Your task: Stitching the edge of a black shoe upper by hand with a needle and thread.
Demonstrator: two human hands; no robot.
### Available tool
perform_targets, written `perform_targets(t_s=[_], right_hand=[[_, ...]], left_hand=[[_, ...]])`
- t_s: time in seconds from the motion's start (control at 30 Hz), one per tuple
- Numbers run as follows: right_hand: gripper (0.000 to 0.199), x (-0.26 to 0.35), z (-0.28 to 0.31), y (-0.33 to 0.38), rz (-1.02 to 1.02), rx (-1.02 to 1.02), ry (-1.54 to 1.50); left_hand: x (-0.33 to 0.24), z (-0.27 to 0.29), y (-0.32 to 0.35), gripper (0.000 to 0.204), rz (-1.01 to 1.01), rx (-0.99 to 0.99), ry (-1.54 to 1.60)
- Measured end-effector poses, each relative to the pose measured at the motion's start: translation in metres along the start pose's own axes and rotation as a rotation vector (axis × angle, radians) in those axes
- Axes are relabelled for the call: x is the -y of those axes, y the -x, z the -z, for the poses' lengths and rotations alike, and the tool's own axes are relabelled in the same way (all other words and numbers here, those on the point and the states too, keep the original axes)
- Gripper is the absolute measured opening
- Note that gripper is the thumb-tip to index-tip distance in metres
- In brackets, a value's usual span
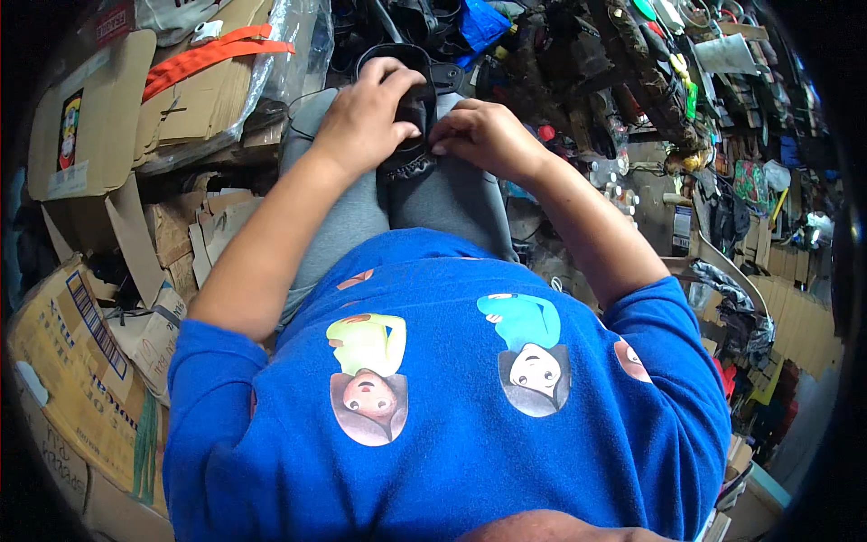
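— Blue shirt (pixel 452 425) with cartoon figures fills the near field, grey trousers (pixel 452 194) past it. What are we holding?

— Black shoe (pixel 408 99), resting on our knees at far centre, opening facing away from us. Dark leather, stitched edge at its near end.

— Left hand?

— Our left hand (pixel 366 113) lies over the top of the shoe, fingers curled together and clamped on its upper and rim. Thumb presses the near side.

— Right hand?

— Our right hand (pixel 483 135) sits just beside the left, touching the shoe's near right edge. Fingertips bunched together, pinching at the stitched edge. We cannot tell whether anything small is between them.

— Surroundings?

— Left: stacked cardboard boxes (pixel 90 135), flattened sheets, an orange strap (pixel 212 56) lying across one, clear plastic wrap (pixel 289 41) beside it. Far right: cluttered pile of dark shoes and tools (pixel 632 81), too jumbled to separate. Blue bag (pixel 483 23) at the far edge, just beyond the shoe.
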State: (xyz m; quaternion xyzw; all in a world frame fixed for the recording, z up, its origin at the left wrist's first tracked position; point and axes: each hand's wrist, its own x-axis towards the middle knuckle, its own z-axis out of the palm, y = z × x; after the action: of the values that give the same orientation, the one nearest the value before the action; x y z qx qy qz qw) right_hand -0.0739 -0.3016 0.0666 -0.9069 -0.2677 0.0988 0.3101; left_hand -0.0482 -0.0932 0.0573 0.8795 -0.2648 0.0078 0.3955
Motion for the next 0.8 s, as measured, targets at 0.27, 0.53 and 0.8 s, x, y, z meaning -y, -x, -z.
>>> perform_targets(t_s=[0.27,0.53,0.8], right_hand=[[0.021,-0.043,0.038,0.069,-0.155,-0.164,-1.409],[0.03,-0.046,0.016,0.076,-0.506,-0.138,-0.482],[0.034,-0.047,-0.016,0.105,-0.2,-0.108,0.432]], left_hand=[[0.012,0.067,0.079,0.029,0.132,0.141,-0.053],[0.019,0.034,0.038,0.037,0.157,-0.147,1.239],[0.052,0.04,0.04,0.035,0.531,-0.143,1.643]])
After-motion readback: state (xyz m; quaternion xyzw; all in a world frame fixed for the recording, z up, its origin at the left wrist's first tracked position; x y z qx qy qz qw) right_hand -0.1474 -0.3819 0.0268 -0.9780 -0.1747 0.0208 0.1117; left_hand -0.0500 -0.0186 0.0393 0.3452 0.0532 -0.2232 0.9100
